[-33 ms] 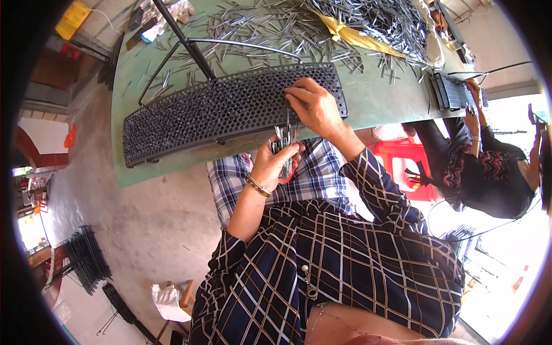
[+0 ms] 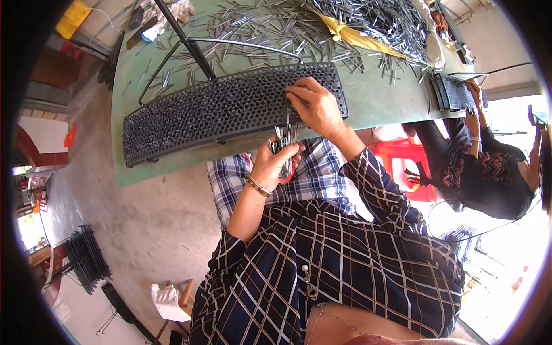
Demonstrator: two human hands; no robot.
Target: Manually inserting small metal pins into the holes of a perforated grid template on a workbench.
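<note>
My left hand (image 2: 268, 168) is wrapped round a bundle of thin silvery metal strips (image 2: 284, 141), held upright just below the near edge of a long black perforated rack (image 2: 230, 112). Pinched in the fingertips of my right hand (image 2: 319, 114) is one slim metal strip (image 2: 288, 114), over the right part of the rack. Its lower end comes down close to the bundle; whether it touches cannot be told. Rows of round holes cover the rack, and its left part looks filled with strip ends, while open holes show on the right.
Loose strips lie scattered on the green table (image 2: 374, 103), with a large heap (image 2: 379, 26) beside a yellow cloth strip (image 2: 351, 37) at the back. A black metal frame (image 2: 198, 60) rises behind the rack. Right, a co-worker handles a smaller rack (image 2: 451, 92) near a red stool (image 2: 402, 150).
</note>
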